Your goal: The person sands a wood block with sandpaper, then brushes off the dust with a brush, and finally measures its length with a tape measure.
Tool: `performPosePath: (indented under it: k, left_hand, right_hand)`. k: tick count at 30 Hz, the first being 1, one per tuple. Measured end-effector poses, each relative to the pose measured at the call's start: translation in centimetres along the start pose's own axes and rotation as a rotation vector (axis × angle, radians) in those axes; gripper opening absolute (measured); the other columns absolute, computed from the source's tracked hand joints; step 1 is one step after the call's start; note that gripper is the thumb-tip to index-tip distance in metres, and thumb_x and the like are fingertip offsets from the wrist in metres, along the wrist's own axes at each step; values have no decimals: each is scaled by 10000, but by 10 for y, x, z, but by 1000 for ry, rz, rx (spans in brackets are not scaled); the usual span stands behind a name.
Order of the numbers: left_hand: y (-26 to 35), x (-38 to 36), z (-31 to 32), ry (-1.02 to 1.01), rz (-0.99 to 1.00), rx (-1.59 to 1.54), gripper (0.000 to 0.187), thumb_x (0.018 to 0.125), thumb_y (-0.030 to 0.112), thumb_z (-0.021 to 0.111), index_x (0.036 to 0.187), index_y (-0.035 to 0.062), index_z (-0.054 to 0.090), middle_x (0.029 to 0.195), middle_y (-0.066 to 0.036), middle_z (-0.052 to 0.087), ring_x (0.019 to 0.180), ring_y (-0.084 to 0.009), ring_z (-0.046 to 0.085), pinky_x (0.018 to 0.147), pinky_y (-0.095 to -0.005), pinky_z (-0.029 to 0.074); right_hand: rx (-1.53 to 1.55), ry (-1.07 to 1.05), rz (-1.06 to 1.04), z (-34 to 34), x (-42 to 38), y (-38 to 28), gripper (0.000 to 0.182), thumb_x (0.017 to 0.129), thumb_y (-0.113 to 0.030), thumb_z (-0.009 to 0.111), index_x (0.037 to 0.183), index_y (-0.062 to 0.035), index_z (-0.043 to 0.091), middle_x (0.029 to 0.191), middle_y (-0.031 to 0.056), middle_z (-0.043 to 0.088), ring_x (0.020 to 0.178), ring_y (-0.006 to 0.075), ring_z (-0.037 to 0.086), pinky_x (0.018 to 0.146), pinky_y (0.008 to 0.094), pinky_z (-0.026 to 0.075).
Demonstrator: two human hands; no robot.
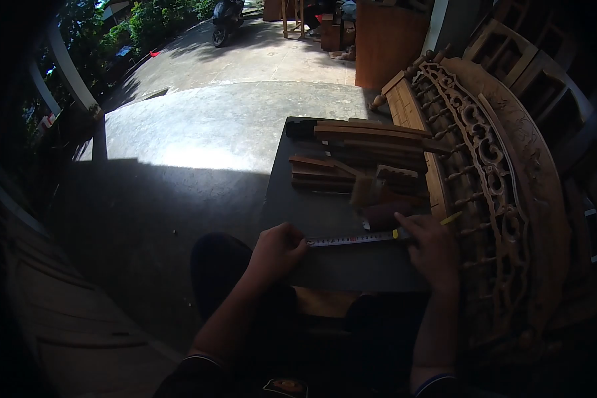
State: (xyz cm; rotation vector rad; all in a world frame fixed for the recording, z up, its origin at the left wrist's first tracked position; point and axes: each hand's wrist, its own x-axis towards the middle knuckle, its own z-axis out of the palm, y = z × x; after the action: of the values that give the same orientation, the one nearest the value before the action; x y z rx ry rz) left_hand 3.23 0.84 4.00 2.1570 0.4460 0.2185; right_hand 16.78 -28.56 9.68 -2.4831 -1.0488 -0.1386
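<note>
A tape measure (351,239) is stretched out above the dark tabletop (341,272). My left hand (278,251) is closed, pinching the end of its blade. My right hand (436,251) is closed around the yellow-marked case at the other end, which the fingers mostly cover. A thin yellow stick, like a pencil or pen (452,217), juts out beside that hand's knuckles. Just beyond the blade lies a dark reddish roll (387,215), and a light brown, brush-like thing (361,192) is close to it.
Wooden strips (371,136) are stacked at the table's far side, with shorter pieces (322,174) nearer. A carved wooden headboard-like panel (484,152) stands along the right. Beyond the concrete floor (199,119) is a parked motorbike (227,23). Carved boards (79,318) lie at lower left.
</note>
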Motion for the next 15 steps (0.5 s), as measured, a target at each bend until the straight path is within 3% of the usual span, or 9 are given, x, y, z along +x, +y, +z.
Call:
performPosePath:
  k: [6,9,15]
  left_hand:
    - [-2,1,0,5,22,5,230,889,182,774,982,-24,729,886,-158,758,837,-231,758,778,-373,591]
    - [8,-2,-3,-14,-39,-24,230,876,189,766,939,-27,715,916,-196,753,914,-318,763,841,-405,590]
    - [3,-1,-1,-14,-24,-19,228,880,183,768,937,-29,708,919,-197,751,910,-319,762,837,-404,592]
  right_hand:
    - [29,0,27,-1,0,-1,698,738,111,673,1388,-143,676,1204,145,703,1158,315,662,1035,422,538]
    - [33,2,21,1,0,2,704,735,116,680,1388,-145,676,1212,145,703,1162,316,662,1041,422,537]
    - [23,4,26,1,-1,1,706,732,119,686,1388,-140,674,1213,143,703,1168,319,658,1042,426,536]
